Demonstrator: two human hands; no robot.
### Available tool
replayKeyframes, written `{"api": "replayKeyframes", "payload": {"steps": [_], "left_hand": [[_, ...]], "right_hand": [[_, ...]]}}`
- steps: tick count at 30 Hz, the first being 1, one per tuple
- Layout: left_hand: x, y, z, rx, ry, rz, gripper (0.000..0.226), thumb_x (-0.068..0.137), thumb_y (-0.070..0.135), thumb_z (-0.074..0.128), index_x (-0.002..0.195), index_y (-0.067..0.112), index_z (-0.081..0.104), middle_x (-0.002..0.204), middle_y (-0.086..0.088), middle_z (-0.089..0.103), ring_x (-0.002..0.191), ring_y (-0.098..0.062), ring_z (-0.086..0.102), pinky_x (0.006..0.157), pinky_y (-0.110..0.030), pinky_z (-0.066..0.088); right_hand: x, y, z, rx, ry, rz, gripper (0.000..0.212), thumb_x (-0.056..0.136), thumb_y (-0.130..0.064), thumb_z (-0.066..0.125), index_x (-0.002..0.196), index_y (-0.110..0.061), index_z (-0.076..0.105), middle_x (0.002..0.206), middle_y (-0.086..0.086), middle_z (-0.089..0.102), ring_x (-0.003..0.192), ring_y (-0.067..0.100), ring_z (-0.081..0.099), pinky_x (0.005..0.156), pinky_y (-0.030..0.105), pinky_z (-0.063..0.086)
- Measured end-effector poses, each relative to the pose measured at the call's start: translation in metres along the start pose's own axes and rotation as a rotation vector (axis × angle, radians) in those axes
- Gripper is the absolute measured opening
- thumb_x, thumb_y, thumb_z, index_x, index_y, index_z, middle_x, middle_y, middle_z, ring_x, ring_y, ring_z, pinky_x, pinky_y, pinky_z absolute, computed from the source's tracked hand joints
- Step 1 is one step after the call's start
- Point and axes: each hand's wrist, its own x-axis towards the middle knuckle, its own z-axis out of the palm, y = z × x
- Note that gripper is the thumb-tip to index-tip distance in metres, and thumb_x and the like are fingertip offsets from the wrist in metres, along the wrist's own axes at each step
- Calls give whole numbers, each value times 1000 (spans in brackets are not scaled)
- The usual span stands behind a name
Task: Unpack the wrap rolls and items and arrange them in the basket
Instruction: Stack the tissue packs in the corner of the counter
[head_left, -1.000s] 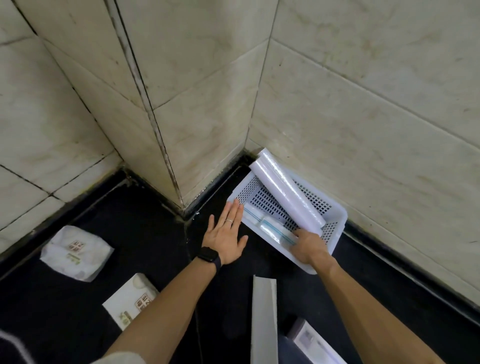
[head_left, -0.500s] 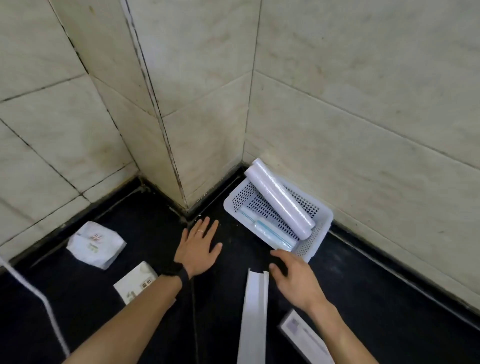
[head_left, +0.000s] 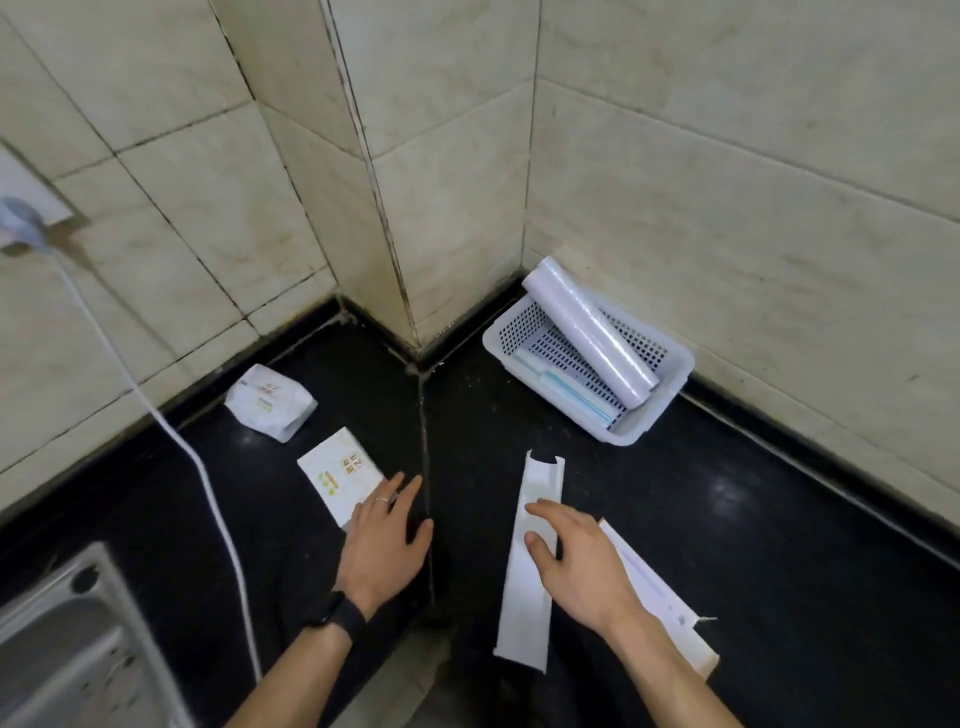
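Observation:
A white perforated basket (head_left: 670, 395) sits in the tiled corner at the right. A long white wrap roll (head_left: 587, 332) lies slanted in it, one end sticking over the back rim. Beside that roll lies a thin blue-striped pack (head_left: 563, 387). On the black counter, my right hand (head_left: 576, 564) hovers with spread fingers over a long white open carton (head_left: 530, 561). My left hand (head_left: 384, 545) rests flat on the counter, fingertips touching a small white box (head_left: 340, 475). A white soft pouch (head_left: 270, 402) lies further left by the wall.
A flat white box (head_left: 657, 587) lies under my right wrist. A white cable (head_left: 156, 415) runs from a wall plug (head_left: 21, 223) down across the counter. A steel sink (head_left: 62, 649) occupies the lower left corner. Tiled walls enclose the counter behind.
My right hand let go of the wrap roll in the basket and drew back over the long carton. My left hand slid back toward the small box. The view pulled back and left.

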Motion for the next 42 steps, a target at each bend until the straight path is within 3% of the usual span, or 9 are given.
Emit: {"api": "replayKeyframes", "payload": {"steps": [8,19,23,28,33,39,42], "left_hand": [[-18,-37,-9,-18,73,-116,60,94,39,56,149,25,39,157,-6,35,143,-25,33,117,-38,28],[52,-122,-51,-45,127,-240,63,94,39,55,151,19,37,158,-15,31,144,-32,30,119,-43,27],[88,-153,-62,-59,114,-280,65,94,39,54,152,19,33,159,-17,27,145,-34,26,119,-44,26],[135,-190,-71,-1,67,-319,70,93,43,55,154,20,27,162,-19,15,146,-38,21,118,-46,25],[161,-215,-69,98,-21,-276,72,94,43,53,156,27,20,165,-9,12,148,-36,16,116,-54,24],[174,-224,-62,191,-58,-267,54,97,38,52,148,28,38,158,-5,34,146,-28,25,110,-53,31],[177,-222,-64,263,29,-247,33,95,25,52,127,23,61,128,-6,62,121,-29,54,87,-42,45]], "right_hand": [[4,-25,20,-14,-74,-79,42,97,-44,50,138,-36,51,144,-16,51,134,4,40,107,16,27],[71,-110,77,-131,-210,-198,51,95,-44,50,144,-29,46,148,-9,48,138,12,38,113,25,33],[100,-139,108,-209,-283,-192,63,92,-53,52,148,-30,37,156,-7,35,142,15,30,113,32,34],[131,-164,155,-319,-410,-115,91,80,-69,54,153,-33,15,164,-3,5,144,27,20,111,45,37],[149,-172,186,-435,-415,-90,102,72,-72,63,148,-29,11,161,3,1,136,34,28,105,50,40],[144,-165,199,-478,-374,1,103,74,-65,64,148,-43,-4,155,5,10,132,36,34,104,55,39],[146,-162,192,-371,-360,33,97,72,-62,60,146,-49,-1,141,2,26,120,32,43,94,49,48]]}}
